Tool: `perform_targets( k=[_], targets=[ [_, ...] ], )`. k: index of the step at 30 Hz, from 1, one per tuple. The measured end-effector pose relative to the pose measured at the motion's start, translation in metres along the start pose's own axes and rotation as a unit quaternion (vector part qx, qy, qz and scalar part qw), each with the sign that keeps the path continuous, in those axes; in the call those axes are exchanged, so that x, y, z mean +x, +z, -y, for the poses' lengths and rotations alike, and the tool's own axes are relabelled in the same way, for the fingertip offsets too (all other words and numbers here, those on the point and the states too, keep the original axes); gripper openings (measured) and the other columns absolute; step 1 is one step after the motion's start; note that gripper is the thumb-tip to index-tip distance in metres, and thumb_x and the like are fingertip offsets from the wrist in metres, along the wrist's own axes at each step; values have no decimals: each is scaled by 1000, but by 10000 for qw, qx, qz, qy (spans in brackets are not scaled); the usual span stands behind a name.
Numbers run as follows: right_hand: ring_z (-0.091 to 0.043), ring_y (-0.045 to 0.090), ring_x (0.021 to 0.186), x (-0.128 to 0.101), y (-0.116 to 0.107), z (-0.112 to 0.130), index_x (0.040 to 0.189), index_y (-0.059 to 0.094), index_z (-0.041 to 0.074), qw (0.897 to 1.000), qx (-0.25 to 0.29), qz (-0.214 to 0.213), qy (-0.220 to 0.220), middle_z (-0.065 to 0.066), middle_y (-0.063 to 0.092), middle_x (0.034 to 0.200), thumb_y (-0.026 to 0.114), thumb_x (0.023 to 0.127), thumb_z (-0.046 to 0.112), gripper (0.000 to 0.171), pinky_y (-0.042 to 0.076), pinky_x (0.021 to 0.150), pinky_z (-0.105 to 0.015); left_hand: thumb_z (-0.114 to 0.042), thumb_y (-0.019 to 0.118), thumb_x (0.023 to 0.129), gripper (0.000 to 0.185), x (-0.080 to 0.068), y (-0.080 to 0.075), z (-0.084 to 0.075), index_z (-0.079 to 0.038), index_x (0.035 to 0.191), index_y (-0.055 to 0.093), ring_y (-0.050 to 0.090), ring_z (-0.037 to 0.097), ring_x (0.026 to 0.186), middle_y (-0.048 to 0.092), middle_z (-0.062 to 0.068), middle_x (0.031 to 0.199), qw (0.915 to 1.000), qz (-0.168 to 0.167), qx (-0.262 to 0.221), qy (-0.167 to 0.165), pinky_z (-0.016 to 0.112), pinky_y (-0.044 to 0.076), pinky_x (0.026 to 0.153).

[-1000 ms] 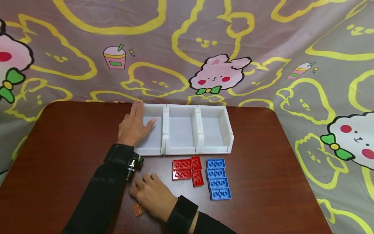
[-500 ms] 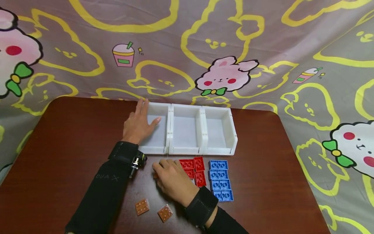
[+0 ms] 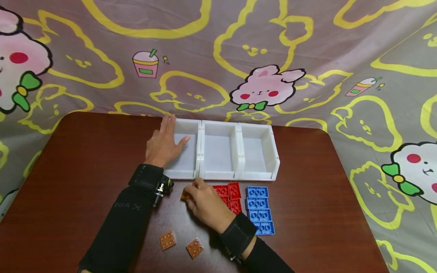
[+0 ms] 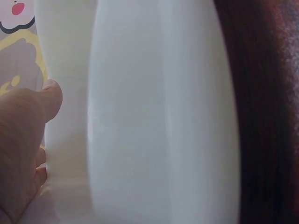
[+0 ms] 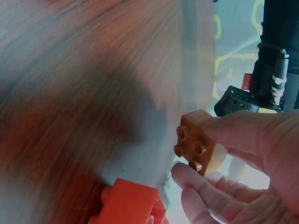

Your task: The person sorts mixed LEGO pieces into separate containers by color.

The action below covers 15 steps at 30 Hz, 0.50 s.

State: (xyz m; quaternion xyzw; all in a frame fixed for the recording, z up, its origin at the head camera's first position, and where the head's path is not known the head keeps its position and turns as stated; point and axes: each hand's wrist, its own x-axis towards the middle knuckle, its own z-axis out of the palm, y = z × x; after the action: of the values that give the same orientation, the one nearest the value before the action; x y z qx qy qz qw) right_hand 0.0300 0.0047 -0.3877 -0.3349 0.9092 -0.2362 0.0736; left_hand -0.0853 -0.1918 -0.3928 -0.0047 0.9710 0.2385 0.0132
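Note:
My left hand lies flat with straight fingers on the left wall of the leftmost white bin, thumb inside; the left wrist view shows that thumb against the white wall. My right hand pinches a small orange brick, studs showing in the right wrist view, just in front of the bins. Two more orange bricks lie near the front edge. Red bricks and blue bricks lie in rows to the right of my hand.
Three white bins stand joined in a row at the back of the brown table. A patterned cloth hangs behind and drapes over the right side. A black wrist camera sits on my left sleeve.
My right hand left the front-left of the table, uncovering two orange bricks, and moved up toward the bins, now pinching an orange brick. The left hand stayed on the bin.

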Motion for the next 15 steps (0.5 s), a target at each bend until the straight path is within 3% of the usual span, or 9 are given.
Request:
perform_targets(
  k=[4, 11, 15],
  targets=[
    [-20, 71, 94, -1, 0, -1, 115, 74, 7, 9995, -243, -158, -115, -9, 70, 110, 81, 87, 7, 28, 60, 86, -32, -51, 53, 106, 88, 0, -1, 0, -8, 169, 9, 48, 59, 132, 6, 16, 177, 10000, 74, -8, -36, 67, 54, 84],
    [-22, 72, 106, 0, 10, -5, 103, 76, 15, 9864, -1508, -581, -314, -2, 78, 108, 78, 89, 11, 15, 53, 90, -41, -52, 53, 106, 89, 1, -1, -1, -8, 169, 9, 48, 59, 132, 6, 16, 177, 9999, 91, 0, -108, 69, 52, 88],
    [-22, 71, 108, -1, 7, -4, 100, 75, 16, 9854, -1548, -620, -352, -2, 76, 109, 78, 89, 10, 13, 53, 92, -42, -52, 54, 106, 89, 2, 0, -1, -9, 169, 8, 48, 58, 134, 5, 15, 177, 9999, 92, -25, -112, 68, 52, 89]
  ],
)
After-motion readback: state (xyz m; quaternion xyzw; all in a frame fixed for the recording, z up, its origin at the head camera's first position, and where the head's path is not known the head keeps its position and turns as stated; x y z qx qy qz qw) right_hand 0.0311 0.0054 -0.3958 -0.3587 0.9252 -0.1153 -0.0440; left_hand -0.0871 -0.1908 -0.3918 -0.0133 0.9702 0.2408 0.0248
